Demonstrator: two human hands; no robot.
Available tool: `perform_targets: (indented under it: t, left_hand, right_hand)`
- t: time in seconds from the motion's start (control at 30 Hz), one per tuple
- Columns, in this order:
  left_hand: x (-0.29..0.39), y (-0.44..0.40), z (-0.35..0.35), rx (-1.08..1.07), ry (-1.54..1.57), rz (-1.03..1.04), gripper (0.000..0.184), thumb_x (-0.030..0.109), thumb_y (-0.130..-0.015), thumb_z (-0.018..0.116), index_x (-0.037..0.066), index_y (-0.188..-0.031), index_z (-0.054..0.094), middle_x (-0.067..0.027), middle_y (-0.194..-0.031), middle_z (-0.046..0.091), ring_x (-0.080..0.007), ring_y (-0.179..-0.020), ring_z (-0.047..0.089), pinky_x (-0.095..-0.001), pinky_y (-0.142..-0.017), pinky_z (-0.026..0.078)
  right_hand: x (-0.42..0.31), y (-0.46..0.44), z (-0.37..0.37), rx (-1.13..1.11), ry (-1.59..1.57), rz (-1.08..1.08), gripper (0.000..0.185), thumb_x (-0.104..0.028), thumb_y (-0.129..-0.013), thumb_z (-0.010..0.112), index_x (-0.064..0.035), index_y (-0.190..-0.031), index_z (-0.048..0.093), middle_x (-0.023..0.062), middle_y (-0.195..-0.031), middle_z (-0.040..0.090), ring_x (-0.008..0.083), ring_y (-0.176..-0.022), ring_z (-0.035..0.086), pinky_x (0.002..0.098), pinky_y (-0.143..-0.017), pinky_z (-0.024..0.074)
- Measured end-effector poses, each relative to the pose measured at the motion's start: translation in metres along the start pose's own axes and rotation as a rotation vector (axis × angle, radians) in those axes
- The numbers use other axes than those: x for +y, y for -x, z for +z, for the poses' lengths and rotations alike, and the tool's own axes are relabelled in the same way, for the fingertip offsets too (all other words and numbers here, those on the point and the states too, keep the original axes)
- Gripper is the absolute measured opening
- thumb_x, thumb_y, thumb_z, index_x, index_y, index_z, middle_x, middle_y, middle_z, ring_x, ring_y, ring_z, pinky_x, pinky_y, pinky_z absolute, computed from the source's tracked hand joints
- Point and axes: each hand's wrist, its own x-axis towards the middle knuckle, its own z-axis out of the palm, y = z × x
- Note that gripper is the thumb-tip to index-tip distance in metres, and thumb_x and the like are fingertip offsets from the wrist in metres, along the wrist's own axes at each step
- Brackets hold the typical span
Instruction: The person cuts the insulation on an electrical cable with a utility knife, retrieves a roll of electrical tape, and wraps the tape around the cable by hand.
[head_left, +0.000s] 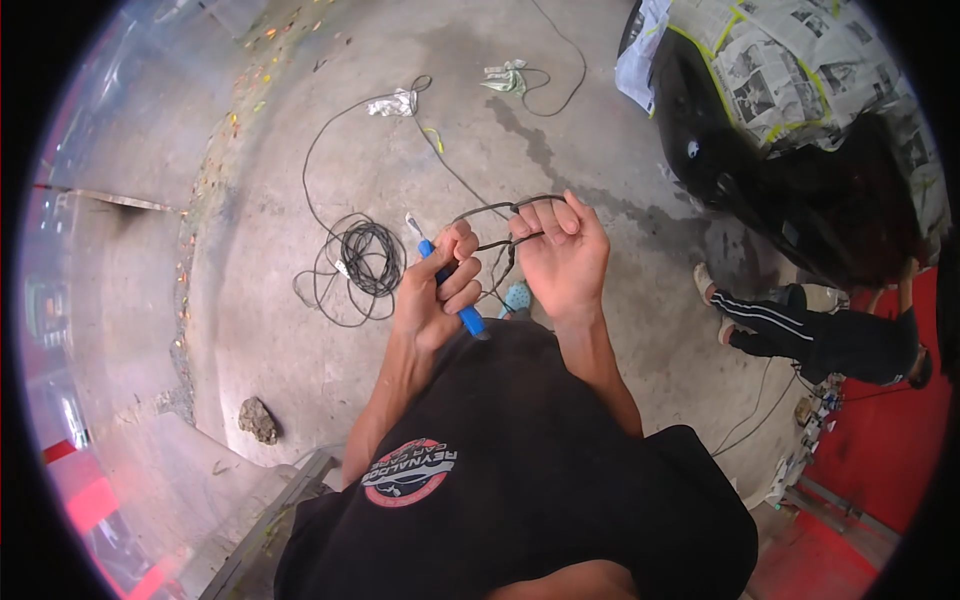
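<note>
My left hand (440,285) is closed around a slim blue-handled tool (470,318), whose pale metal tip sticks out above the fingers. The exact kind of tool is unclear. A black cable (487,209) runs from beside my left fingers to my right hand (563,255), making a loop between them. The right fingers are curled over the cable, palm turned up. More cable strands hang below the loop, close to my shirt. Whether the left fingers also pinch the cable is hidden.
Coiled black cable (370,258) lies on the concrete floor at left, near a crumpled white wrapper (393,103). A green-white wrapper (506,77) lies farther off. A rock (258,421) sits lower left. A paper-covered dark vehicle (800,195) and another person (850,340) are at right.
</note>
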Motion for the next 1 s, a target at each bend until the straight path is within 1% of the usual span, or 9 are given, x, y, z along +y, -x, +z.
perform_targets:
  t: [0.17, 0.23, 0.33, 0.37, 0.47, 0.67, 0.77, 0.87, 1.0]
  left_hand:
    - [0.006, -0.005, -0.001, 0.056, -0.128, -0.022, 0.02, 0.023, -0.106, 0.046, 0.006, -0.101, 0.053, 0.0001, -0.081, 0.047, -0.0039, -0.046, 0.026, -0.0197, -0.038, 0.023]
    - [0.013, -0.005, -0.004, 0.064, -0.349, -0.028, 0.032, 0.031, -0.105, 0.05, 0.002, -0.098, 0.059, -0.0032, -0.076, 0.056, -0.0031, -0.043, 0.029, -0.0203, -0.039, 0.022]
    - [0.025, -0.009, 0.028, 0.104, -0.873, -0.111, 0.04, 0.039, -0.103, 0.054, 0.001, -0.096, 0.065, -0.0032, -0.06, 0.055, -0.0033, -0.041, 0.032, -0.0221, -0.039, 0.02]
    - [0.025, -0.012, 0.037, 0.132, -0.945, -0.139, 0.037, 0.037, -0.102, 0.057, 0.001, -0.1, 0.066, -0.0007, -0.052, 0.051, -0.0036, -0.043, 0.036, -0.023, -0.04, 0.021]
    - [0.022, -0.025, 0.021, 0.134, -1.058, -0.024, 0.032, 0.033, -0.101, 0.059, 0.002, -0.099, 0.066, -0.0002, -0.052, 0.051, -0.0045, -0.044, 0.037, -0.0228, -0.041, 0.021]
    - [0.017, -0.027, 0.013, 0.145, -0.694, 0.051, 0.021, 0.021, -0.105, 0.052, 0.007, -0.092, 0.06, -0.0012, -0.073, 0.059, -0.0025, -0.048, 0.028, -0.0204, -0.043, 0.021]
    - [0.013, -0.027, 0.005, 0.111, -0.547, 0.058, 0.021, 0.023, -0.105, 0.052, 0.009, -0.091, 0.058, 0.0001, -0.077, 0.056, -0.0027, -0.051, 0.027, -0.0201, -0.043, 0.02]
    - [0.014, -0.027, -0.001, 0.045, -0.358, 0.076, 0.021, 0.025, -0.105, 0.052, 0.01, -0.091, 0.057, 0.0013, -0.076, 0.053, -0.0033, -0.053, 0.026, -0.0204, -0.043, 0.02]
    - [0.016, -0.027, -0.001, 0.04, -0.117, 0.07, 0.02, 0.026, -0.106, 0.05, 0.01, -0.094, 0.056, 0.0023, -0.076, 0.049, -0.0039, -0.054, 0.027, -0.0207, -0.043, 0.022]
  right_hand:
    - [-0.009, -0.001, -0.004, -0.039, -0.022, 0.058, 0.042, -0.023, -0.1, 0.047, -0.0168, -0.061, 0.032, -0.0032, -0.06, 0.031, 0.016, -0.074, 0.036, 0.0344, -0.076, 0.0358]
    - [-0.012, 0.001, 0.0, -0.089, 0.156, 0.071, 0.043, -0.023, -0.101, 0.047, -0.0168, -0.06, 0.033, -0.0026, -0.059, 0.031, 0.015, -0.07, 0.037, 0.0326, -0.072, 0.0344]
    - [-0.018, 0.004, 0.002, -0.155, 0.472, 0.132, 0.045, -0.025, -0.103, 0.048, -0.0158, -0.06, 0.035, -0.003, -0.059, 0.032, 0.0127, -0.064, 0.035, 0.0298, -0.063, 0.0313]
    - [-0.019, 0.004, 0.002, -0.181, 0.586, 0.16, 0.046, -0.026, -0.103, 0.048, -0.0153, -0.06, 0.035, -0.0033, -0.059, 0.032, 0.0118, -0.061, 0.034, 0.0289, -0.06, 0.0302]
    - [-0.018, 0.005, 0.006, -0.176, 0.845, 0.154, 0.044, -0.03, -0.105, 0.048, -0.0114, -0.066, 0.046, -0.0059, -0.058, 0.034, 0.0068, -0.054, 0.03, 0.0259, -0.052, 0.0245]
    - [-0.016, 0.002, -0.001, 0.024, 1.131, 0.29, 0.04, -0.035, -0.107, 0.048, -0.0043, -0.083, 0.06, -0.011, -0.055, 0.035, 0.0017, -0.05, 0.026, 0.0233, -0.049, 0.0228]
    - [-0.023, 0.002, -0.013, -0.052, 0.949, 0.348, 0.039, -0.036, -0.107, 0.049, -0.007, -0.082, 0.058, -0.0112, -0.055, 0.031, 0.0029, -0.049, 0.025, 0.0237, -0.048, 0.0225]
    - [-0.019, 0.0, -0.034, -0.016, 0.483, 0.257, 0.038, -0.036, -0.106, 0.051, -0.0089, -0.08, 0.056, -0.0096, -0.054, 0.025, 0.005, -0.049, 0.024, 0.0246, -0.049, 0.0221]
    - [-0.008, 0.0, -0.043, 0.027, 0.162, 0.138, 0.036, -0.034, -0.107, 0.049, -0.0111, -0.079, 0.052, -0.0084, -0.054, 0.02, 0.0078, -0.052, 0.025, 0.0255, -0.055, 0.0259]
